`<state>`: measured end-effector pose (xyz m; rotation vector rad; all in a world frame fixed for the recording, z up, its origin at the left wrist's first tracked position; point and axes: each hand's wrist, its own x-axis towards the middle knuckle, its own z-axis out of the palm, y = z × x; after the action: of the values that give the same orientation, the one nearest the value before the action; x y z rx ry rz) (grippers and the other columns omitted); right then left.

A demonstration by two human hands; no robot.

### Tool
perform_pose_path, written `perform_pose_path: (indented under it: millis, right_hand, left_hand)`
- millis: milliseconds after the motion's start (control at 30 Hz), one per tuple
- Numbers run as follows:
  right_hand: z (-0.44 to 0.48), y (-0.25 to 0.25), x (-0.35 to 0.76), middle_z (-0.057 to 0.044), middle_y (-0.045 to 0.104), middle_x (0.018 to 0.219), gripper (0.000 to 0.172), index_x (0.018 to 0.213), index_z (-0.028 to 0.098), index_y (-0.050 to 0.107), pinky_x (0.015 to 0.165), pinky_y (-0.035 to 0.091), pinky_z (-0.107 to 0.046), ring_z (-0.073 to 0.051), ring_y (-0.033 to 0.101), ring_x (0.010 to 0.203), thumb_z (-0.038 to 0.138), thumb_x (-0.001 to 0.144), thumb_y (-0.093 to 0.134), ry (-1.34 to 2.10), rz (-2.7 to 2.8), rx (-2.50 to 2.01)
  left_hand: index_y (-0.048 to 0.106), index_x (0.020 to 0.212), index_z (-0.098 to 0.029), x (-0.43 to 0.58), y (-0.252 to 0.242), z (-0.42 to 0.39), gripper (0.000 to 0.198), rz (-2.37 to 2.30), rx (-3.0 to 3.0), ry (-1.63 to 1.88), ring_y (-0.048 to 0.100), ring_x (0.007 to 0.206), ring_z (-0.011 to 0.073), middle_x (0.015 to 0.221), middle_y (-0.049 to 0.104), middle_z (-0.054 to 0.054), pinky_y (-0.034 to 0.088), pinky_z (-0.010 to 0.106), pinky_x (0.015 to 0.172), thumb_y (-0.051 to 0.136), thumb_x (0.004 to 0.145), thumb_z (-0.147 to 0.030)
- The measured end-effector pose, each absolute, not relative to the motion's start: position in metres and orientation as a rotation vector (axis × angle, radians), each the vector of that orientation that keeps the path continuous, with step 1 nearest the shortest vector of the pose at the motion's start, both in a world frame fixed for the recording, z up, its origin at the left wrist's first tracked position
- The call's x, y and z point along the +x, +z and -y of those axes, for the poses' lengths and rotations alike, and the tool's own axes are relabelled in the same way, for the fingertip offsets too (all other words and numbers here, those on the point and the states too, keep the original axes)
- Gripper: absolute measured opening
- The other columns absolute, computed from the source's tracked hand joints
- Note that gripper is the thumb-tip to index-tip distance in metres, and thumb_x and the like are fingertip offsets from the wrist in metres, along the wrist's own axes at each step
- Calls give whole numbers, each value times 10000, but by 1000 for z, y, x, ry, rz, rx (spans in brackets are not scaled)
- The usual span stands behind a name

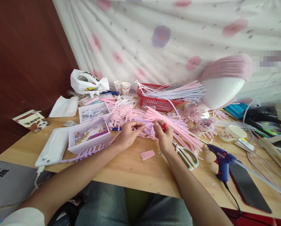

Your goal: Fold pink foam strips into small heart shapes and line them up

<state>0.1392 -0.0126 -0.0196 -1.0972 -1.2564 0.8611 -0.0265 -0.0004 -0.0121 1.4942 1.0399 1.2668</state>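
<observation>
Over the middle of the table, my left hand has its thumb and fingers pinched together; what lies between them, if anything, I cannot make out. Facing it a short gap away, my right hand is closed, and a small red object shows among its curled fingers. Behind both hands lies a heap of pink pipe cleaners and purple pipe cleaners. A few short pink strips rest on the wood below the hands. Scissors with pale green handles lie beside my right wrist.
On the right are a blue glue gun, a dark phone and a paper cup. A red basket and a white foam head stand behind. Bead boxes and a white power bank are left.
</observation>
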Motion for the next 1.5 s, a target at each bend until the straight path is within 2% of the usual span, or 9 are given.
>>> perform_pose_path:
  millis: [100, 267, 467, 733, 967, 1133, 1267, 1433, 1500]
  right_hand:
    - [10, -20, 139, 23, 516, 612, 359, 846, 174, 665, 467, 299, -238, -94, 375, 506, 530, 810, 694, 833, 1220, -1074]
    - [8, -21, 139, 37, 473, 545, 344, 699, 167, 618, 458, 263, -235, -74, 347, 474, 465, 860, 678, 862, 1238, -1065]
    - [9, -19, 138, 46, 468, 551, 325, 801, 159, 682, 442, 242, -231, -65, 307, 459, 481, 806, 728, 929, 1139, -1031]
    - [9, -20, 137, 18, 543, 588, 409, 701, 180, 612, 477, 328, -247, -94, 408, 482, 562, 839, 651, 739, 1192, -1123]
    - [11, -19, 138, 35, 501, 539, 369, 693, 178, 611, 493, 322, -244, -103, 410, 499, 512, 833, 685, 773, 1240, -1125]
    - [12, -21, 133, 41, 488, 575, 406, 660, 186, 539, 492, 324, -242, -87, 377, 490, 522, 852, 663, 785, 1162, -1126]
    - [14, -20, 132, 22, 516, 579, 434, 678, 165, 596, 464, 299, -246, -89, 377, 485, 559, 852, 643, 892, 1195, -1190]
    - [17, -9, 135, 30, 526, 599, 345, 755, 162, 653, 472, 315, -235, -83, 379, 501, 494, 848, 673, 830, 1285, -1158]
    - [18, -6, 135, 30, 537, 616, 301, 814, 164, 682, 469, 320, -227, -79, 386, 500, 464, 836, 694, 879, 1283, -1125]
  left_hand:
    - [766, 811, -147, -25, -12, 1, 208, -983, 1410, 1224, 629, 715, 160, 784, 737, 44, 482, 269, 693, 730, 764, -347]
    - [753, 769, -148, -23, -10, 2, 235, -910, 1207, 1118, 524, 579, 92, 694, 691, 17, 377, 221, 548, 781, 721, -376]
    - [723, 682, -138, -28, -8, -1, 264, -820, 912, 959, 491, 526, 61, 633, 657, 18, 294, 193, 471, 859, 614, -355]
    - [727, 672, -113, -28, -11, -1, 309, -770, 907, 887, 484, 506, 34, 667, 700, 50, 337, 167, 482, 843, 675, -398]
    - [740, 725, -106, -28, -13, -3, 267, -783, 843, 907, 512, 513, 37, 665, 710, 48, 378, 155, 492, 847, 691, -348]
    - [749, 819, -125, -27, -12, -3, 267, -691, 787, 979, 599, 611, 69, 805, 742, 52, 466, 178, 569, 867, 661, -306]
    - [711, 765, -136, -28, -7, -5, 292, -733, 753, 1116, 581, 613, 64, 782, 715, 20, 468, 183, 588, 891, 595, -291]
    - [666, 719, -142, -27, -4, -3, 316, -738, 913, 1165, 612, 713, 99, 749, 679, 8, 515, 226, 733, 835, 673, -405]
    - [678, 739, -142, -25, -6, -1, 325, -746, 1067, 1140, 605, 692, 110, 721, 664, 7, 521, 240, 716, 805, 711, -439]
